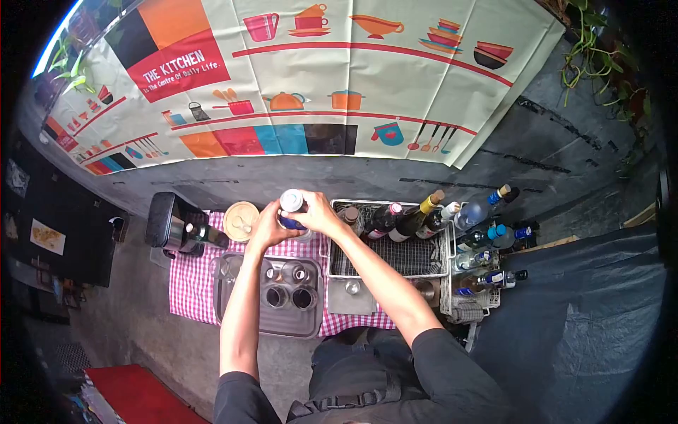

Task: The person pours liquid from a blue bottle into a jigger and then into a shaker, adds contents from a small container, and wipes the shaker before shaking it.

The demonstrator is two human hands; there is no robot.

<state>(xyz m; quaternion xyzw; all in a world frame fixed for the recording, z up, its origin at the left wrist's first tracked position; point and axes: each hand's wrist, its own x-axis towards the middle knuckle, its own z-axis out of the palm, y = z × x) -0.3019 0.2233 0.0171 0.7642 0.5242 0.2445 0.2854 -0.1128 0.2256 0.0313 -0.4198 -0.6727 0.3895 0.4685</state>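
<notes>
Clasping a round-topped, perhaps plastic container (291,201) are left hand (265,225) and right hand (320,214).

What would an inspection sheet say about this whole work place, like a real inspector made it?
Surface: pink-and-white checked cloth, partly covered by a grey tray.
Job's things: a white-topped container, held above the cloth; its label cannot be read. Two cups with dark contents stand in the tray.
Clutter: bottles in a white wire basket, more bottles to its right; a round wooden plate and a black-and-silver appliance on the left.
Grips: left grip and right grip, bare hands, both around the container.
Cables: nothing seen.
Surroundings: kitchen-print sheet against a grey wall; hanging plants at upper right.
</notes>
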